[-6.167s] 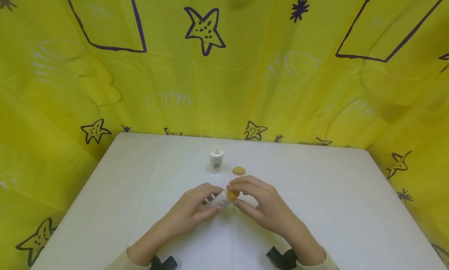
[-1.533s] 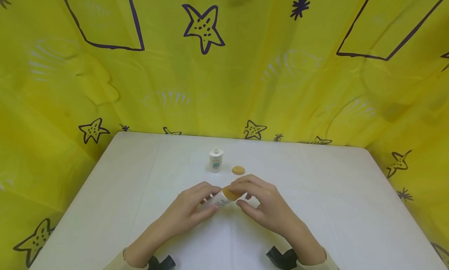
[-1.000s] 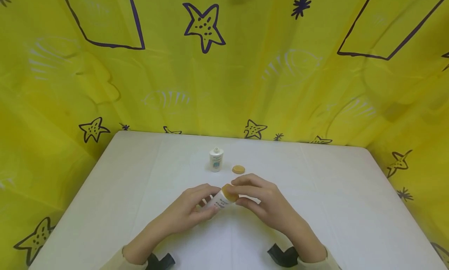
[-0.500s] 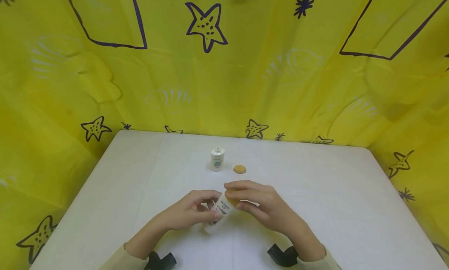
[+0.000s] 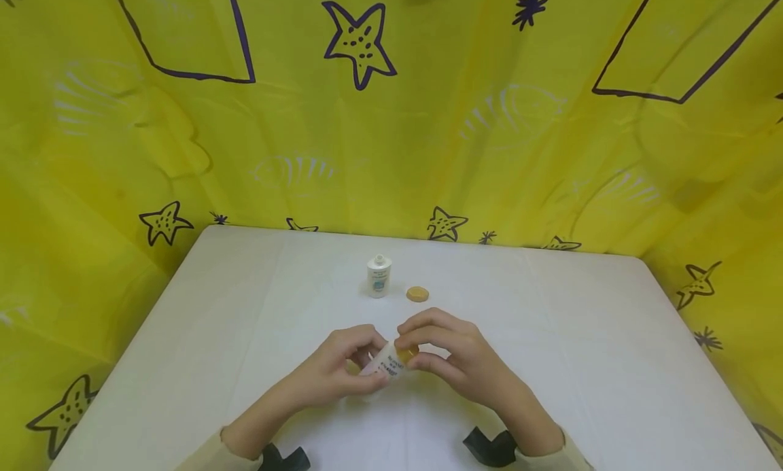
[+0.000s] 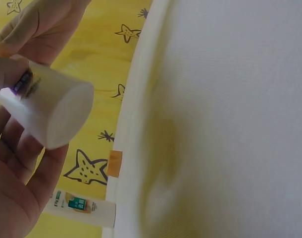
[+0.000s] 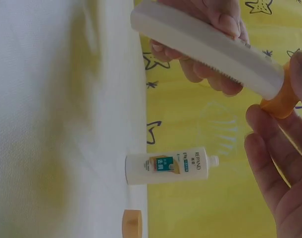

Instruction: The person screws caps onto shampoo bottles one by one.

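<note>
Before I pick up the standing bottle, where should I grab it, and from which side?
I'd grip the standing bottle round the middle of its body, coming from the left. It's upright, with a body much wider than the nozzle on top. The loose orange cap lies just to its right, so the left side should avoid it.

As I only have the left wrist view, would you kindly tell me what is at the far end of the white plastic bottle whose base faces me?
Observer: A rounded orange plastic cap, pinched by the right grip, sits at that end of the held bottle; I cannot tell how tightly it is fastened.

Operator: Thank you; would you also tell me whether the upright white plastic bottle with the green label patch has a cap on, as its top is hidden from me?

Observer: It has none; its narrow white neck is bare.
</note>
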Available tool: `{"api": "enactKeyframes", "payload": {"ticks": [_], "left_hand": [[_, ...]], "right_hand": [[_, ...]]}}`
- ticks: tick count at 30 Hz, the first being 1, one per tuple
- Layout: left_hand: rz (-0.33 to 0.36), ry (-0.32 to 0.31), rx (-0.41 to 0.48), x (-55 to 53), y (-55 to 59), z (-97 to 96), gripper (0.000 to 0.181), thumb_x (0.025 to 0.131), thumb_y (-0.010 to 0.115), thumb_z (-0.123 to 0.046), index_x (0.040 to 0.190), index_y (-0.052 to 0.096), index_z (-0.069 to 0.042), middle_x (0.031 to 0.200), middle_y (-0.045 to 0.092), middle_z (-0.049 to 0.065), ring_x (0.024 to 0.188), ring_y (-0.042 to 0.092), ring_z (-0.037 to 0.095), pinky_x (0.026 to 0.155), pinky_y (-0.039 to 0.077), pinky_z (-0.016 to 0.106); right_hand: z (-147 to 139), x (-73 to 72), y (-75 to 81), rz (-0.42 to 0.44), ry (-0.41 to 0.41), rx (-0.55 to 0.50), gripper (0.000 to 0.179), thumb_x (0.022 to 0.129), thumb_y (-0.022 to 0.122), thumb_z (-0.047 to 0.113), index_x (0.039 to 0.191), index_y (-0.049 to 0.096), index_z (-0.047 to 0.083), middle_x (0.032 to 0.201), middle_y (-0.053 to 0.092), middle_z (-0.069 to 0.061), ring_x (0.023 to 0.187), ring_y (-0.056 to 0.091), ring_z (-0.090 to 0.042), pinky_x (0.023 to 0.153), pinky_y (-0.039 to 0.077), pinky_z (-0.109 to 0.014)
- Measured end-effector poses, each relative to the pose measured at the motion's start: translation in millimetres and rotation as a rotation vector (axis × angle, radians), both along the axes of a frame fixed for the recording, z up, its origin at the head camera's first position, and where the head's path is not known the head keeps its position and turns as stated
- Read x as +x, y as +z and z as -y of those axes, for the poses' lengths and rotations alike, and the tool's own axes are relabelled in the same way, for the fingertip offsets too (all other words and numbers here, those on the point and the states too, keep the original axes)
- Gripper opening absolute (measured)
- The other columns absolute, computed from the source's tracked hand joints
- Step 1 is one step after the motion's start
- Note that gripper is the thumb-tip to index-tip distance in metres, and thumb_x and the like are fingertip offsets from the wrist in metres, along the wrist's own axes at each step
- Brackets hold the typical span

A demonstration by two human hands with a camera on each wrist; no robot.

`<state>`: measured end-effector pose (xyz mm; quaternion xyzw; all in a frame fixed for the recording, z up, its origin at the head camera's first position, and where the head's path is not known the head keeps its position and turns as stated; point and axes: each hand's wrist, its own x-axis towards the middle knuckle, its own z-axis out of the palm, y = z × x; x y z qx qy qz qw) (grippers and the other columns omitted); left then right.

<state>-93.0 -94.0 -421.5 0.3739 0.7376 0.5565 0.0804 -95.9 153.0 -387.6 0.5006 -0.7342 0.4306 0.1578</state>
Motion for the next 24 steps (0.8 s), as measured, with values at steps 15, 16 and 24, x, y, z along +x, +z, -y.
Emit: {"api": "enactKeyframes", "payload": {"ticks": [15, 16, 24], "left_hand": [[-0.476, 0.284, -0.127, 5.8, -0.4, -4.9, 0.026, 0.079, 0.078, -0.011, 0.098, 0.062, -0.020, 0.084, 0.056, -0.012, 0.075, 0.054, 0.001, 0.062, 0.049, 0.014], [-0.486, 0.292, -0.137, 6.0, -0.1, -4.9, 0.026, 0.079, 0.078, -0.011, 0.098, 0.063, -0.020, 0.084, 0.055, -0.012, 0.074, 0.053, 0.001, 0.062, 0.047, 0.012], [-0.614, 0.370, -0.220, 7.7, 1.8, -6.4, 0.025, 0.078, 0.077, -0.015, 0.098, 0.063, -0.017, 0.080, 0.051, -0.012, 0.068, 0.045, 0.000, 0.057, 0.039, 0.007]], "right_hand": [[3.6, 4.2, -1.5, -0.015, -0.156, 0.056, 0.023, 0.086, 0.076, 0.023, 0.107, 0.070, 0.018, 0.106, 0.064, 0.005, 0.092, 0.064, -0.006, 0.082, 0.052, -0.016], [4.0, 4.7, -1.8, -0.011, -0.168, 0.064, 0.022, 0.086, 0.075, 0.024, 0.107, 0.069, 0.019, 0.105, 0.063, 0.006, 0.090, 0.063, -0.005, 0.081, 0.052, -0.015], [7.4, 7.6, -2.5, 0.015, -0.257, 0.103, 0.020, 0.090, 0.070, 0.031, 0.104, 0.065, 0.017, 0.100, 0.060, 0.008, 0.088, 0.061, -0.003, 0.074, 0.047, -0.011]]}}
